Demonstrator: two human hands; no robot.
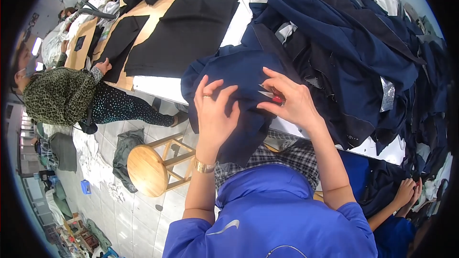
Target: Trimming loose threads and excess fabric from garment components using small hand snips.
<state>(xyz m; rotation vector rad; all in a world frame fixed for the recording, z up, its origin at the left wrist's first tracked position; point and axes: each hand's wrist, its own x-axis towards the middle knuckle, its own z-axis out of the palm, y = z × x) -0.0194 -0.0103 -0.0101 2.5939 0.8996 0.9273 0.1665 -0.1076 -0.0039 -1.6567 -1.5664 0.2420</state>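
Observation:
A navy blue garment (239,69) hangs over the table edge in front of me and down toward my lap. Above its left part is my left hand (215,112), fingers spread and curved, with nothing in it; whether the fingertips touch the cloth I cannot tell. My right hand (295,98) holds small thread snips (276,99) with a red part, their pointed blades showing between thumb and fingers over the right side of the cloth.
A big heap of dark blue garments (334,43) covers the table's right. Flat black cloth pieces (184,28) lie to the left, where a co-worker (62,86) stands. A wooden stool (148,169) is on the tiled floor. Another person's hands (409,191) work at lower right.

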